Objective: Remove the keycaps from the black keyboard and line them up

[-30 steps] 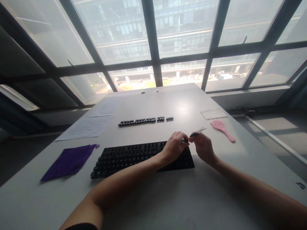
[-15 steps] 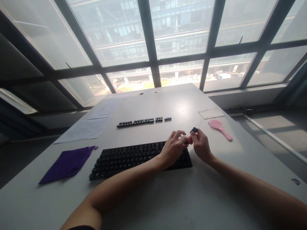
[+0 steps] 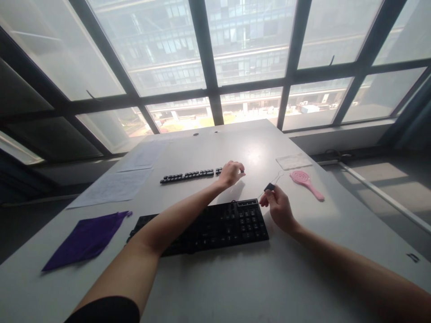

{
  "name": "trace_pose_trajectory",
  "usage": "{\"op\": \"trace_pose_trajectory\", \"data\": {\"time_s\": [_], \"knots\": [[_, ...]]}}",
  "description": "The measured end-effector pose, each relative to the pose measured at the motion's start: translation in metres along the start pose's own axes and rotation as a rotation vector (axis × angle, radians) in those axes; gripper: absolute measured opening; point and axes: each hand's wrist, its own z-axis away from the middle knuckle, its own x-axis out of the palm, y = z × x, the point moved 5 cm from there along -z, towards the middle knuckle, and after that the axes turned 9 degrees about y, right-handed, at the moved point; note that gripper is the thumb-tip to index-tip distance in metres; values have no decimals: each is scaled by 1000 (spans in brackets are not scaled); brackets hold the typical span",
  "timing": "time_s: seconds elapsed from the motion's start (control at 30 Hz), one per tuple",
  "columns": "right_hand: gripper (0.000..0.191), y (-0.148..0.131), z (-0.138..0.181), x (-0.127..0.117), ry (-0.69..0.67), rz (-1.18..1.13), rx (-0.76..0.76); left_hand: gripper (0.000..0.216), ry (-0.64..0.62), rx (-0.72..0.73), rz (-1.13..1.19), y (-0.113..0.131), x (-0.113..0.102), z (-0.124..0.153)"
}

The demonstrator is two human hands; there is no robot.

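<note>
My left hand (image 3: 231, 173) is over the right end of a row of loose black keycaps (image 3: 191, 174) beyond the keyboard. Its fingers pinch a small dark keycap (image 3: 242, 171) just above the table. Closed round the black handle of a wire keycap puller (image 3: 269, 187), my right hand (image 3: 276, 205) stays beside the keyboard's right end, the thin wires pointing away. The black keyboard (image 3: 249, 222) lies in front of me; its top row looks bare of caps, and my left forearm covers much of its left half.
Right of the hands lie a pink hairbrush (image 3: 305, 181) and a pale flat cloth or packet (image 3: 293, 161). A purple drawstring pouch (image 3: 85, 240) and white paper sheets (image 3: 111, 186) are on the left. A small dark object (image 3: 412, 258) sits near the right table edge.
My left hand has moved from beside the puller, away from me and left, to the end of the keycap row with a keycap. My right hand has stayed nearly in place.
</note>
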Motion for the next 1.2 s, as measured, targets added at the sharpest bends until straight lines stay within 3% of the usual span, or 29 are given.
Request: {"op": "trace_pose_trajectory", "data": {"time_s": [0.37,0.53,0.9,1.2], "knots": [[27,6,-1,1,-37,-27,19,13,-32,-39,18,-29,31,-25],[27,5,0,2,-56,-23,24,25,-38,-62,34,-39,32,-26],[27,7,0,3,-71,-21,33,15,-74,-90,39,-47,33,-28],[25,10,1,5,-103,-25,51,21,-78,-94,48,-49,33,-27]]}}
